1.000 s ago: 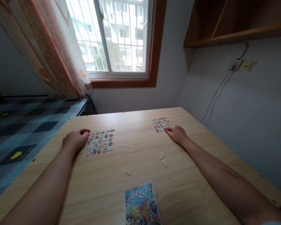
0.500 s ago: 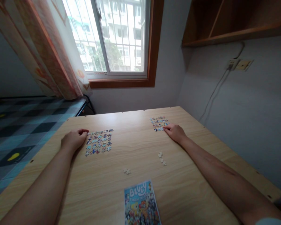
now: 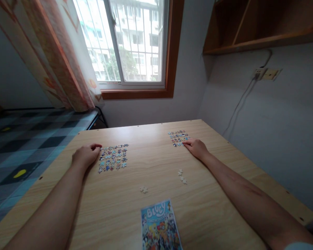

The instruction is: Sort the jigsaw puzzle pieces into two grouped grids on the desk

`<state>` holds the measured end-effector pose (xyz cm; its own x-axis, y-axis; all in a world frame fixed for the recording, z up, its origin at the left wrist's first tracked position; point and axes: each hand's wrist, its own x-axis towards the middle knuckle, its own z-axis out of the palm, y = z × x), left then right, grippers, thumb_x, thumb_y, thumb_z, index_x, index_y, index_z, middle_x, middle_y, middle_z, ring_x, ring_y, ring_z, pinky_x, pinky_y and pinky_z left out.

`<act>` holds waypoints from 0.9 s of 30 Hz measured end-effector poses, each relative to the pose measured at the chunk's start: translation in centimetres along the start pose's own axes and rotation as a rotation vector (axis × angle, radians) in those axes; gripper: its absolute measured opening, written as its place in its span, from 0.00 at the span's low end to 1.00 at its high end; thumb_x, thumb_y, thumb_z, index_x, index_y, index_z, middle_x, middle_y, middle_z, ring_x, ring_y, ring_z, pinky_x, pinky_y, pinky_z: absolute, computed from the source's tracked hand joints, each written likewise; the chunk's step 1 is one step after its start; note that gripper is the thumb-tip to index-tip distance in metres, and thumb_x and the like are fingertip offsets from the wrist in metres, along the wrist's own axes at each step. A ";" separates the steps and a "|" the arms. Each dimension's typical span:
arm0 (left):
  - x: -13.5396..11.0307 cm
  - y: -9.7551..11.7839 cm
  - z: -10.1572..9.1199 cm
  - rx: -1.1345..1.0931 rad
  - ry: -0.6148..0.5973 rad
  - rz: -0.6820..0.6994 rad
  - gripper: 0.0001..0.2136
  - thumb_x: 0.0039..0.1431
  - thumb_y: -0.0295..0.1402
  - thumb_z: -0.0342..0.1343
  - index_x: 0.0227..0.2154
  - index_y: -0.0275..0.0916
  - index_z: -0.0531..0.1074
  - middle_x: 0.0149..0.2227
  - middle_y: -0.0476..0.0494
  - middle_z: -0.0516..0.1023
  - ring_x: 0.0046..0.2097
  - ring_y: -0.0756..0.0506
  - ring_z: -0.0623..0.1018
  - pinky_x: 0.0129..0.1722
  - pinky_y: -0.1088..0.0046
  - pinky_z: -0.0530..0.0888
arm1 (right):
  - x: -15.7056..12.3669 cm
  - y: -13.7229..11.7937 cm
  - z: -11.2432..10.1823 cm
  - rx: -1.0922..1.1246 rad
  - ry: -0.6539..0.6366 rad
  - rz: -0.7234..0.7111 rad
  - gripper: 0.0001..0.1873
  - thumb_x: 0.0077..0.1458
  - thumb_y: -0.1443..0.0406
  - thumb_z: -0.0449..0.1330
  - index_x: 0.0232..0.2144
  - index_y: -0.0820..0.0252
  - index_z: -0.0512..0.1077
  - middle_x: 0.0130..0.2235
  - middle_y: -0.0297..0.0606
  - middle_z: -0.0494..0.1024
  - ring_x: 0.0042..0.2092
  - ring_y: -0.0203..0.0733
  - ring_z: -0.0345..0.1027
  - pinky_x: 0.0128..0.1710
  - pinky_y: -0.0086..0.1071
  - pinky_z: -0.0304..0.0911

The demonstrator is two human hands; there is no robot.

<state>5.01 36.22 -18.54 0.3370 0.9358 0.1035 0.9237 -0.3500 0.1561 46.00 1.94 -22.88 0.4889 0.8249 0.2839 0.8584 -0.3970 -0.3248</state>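
Observation:
On the left of the table, puzzle pieces lie picture side up in several loose rows. My left hand rests at their far left corner, thumb and forefinger closed on a puzzle piece at the end of the row. A smaller block of puzzle pieces lies farther back on the right. At its near right corner my right hand is down on the table, fingertips together on a puzzle piece that they mostly cover.
Pale, face-down pieces lie nearer me, with more loose pale pieces to the right. A "Bluey" picture sheet lies at the front of the wooden table. A bed adjoins on the left; a wall shelf hangs at right.
The whole view has shifted slightly, so everything sits a little farther right. Both hands stay at the same corners of the two blocks, with hardly any motion of the fingers.

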 end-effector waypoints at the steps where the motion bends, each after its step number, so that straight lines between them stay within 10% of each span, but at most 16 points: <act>1: 0.0 0.0 0.0 -0.004 0.002 -0.005 0.20 0.61 0.43 0.49 0.50 0.45 0.80 0.48 0.38 0.82 0.46 0.37 0.78 0.42 0.65 0.72 | 0.0 0.0 0.0 -0.001 0.000 0.001 0.15 0.65 0.59 0.57 0.47 0.50 0.82 0.51 0.36 0.82 0.53 0.44 0.75 0.52 0.33 0.68; 16: -0.1 0.3 -0.2 0.002 -0.022 -0.015 0.22 0.61 0.43 0.48 0.52 0.44 0.79 0.45 0.39 0.83 0.43 0.38 0.78 0.39 0.67 0.71 | -0.6 -1.3 -1.0 0.096 0.044 -0.068 0.18 0.65 0.60 0.54 0.44 0.60 0.81 0.45 0.43 0.83 0.45 0.43 0.75 0.49 0.32 0.66; 23: 0.0 0.1 0.0 -0.012 -0.011 -0.010 0.21 0.61 0.43 0.48 0.50 0.44 0.79 0.48 0.39 0.82 0.45 0.37 0.79 0.40 0.66 0.71 | -1.9 -4.9 -3.5 0.354 -0.643 -0.294 0.17 0.56 0.53 0.63 0.32 0.63 0.80 0.27 0.33 0.76 0.29 0.33 0.65 0.28 0.25 0.55; 27: 0.1 0.1 0.1 0.000 -0.008 -0.019 0.21 0.61 0.44 0.48 0.50 0.45 0.80 0.47 0.40 0.83 0.45 0.37 0.79 0.40 0.66 0.72 | -2.3 -6.3 -4.4 0.263 -0.766 -0.316 0.15 0.47 0.55 0.70 0.33 0.61 0.79 0.26 0.28 0.72 0.28 0.30 0.62 0.26 0.24 0.51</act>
<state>5.09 36.25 -18.58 0.3213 0.9425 0.0923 0.9298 -0.3325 0.1581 40.16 0.78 -17.50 -0.0864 0.9620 -0.2590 0.8263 -0.0760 -0.5581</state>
